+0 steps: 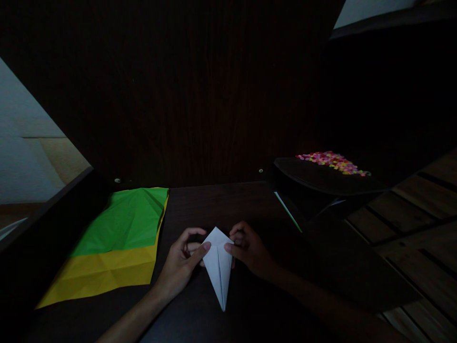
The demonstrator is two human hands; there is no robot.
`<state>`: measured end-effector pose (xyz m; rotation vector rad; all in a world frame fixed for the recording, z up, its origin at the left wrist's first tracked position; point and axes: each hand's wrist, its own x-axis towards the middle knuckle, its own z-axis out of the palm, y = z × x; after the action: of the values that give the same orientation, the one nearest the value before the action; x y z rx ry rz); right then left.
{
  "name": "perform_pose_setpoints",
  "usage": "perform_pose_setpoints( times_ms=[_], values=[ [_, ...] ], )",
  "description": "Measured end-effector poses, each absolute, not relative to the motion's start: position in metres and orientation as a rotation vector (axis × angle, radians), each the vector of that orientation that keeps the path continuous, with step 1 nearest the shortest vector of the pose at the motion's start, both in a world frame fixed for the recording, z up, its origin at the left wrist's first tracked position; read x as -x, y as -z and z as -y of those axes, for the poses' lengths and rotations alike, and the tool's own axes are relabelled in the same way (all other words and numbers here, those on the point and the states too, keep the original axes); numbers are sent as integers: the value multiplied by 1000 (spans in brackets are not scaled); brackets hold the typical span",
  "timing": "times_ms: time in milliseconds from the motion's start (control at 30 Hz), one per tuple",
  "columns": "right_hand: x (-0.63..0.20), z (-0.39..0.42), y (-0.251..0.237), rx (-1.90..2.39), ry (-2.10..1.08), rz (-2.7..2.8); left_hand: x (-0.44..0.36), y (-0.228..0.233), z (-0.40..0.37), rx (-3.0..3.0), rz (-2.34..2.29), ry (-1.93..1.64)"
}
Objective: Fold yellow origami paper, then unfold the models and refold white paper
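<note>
A white sheet of paper, folded into a kite shape, is held between my two hands in the lower middle. Its long narrow point faces me, and a slit runs down its centre from a crease across the upper part. My left hand pinches the left corner, with the thumb on top and the fingers behind. At the right corner my right hand grips in the same way, its thumb lying on the paper and its other fingers curled. The fingertips behind the paper are partly hidden.
Creased green paper lies over yellow paper on the dark table at left. Small colourful pieces are heaped on a dark curved shelf at right. Near it lies a thin pale-green strip. A dark panel rises behind.
</note>
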<state>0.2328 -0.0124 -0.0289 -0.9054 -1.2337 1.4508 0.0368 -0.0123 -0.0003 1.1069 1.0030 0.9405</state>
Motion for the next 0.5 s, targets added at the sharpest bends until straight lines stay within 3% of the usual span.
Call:
perform_pose_setpoints(
  times_ms=[500],
  values=[
    [-241, 15, 21, 1145, -1064, 1596, -36, -4, 16, -1375, -1102, -948]
  ],
)
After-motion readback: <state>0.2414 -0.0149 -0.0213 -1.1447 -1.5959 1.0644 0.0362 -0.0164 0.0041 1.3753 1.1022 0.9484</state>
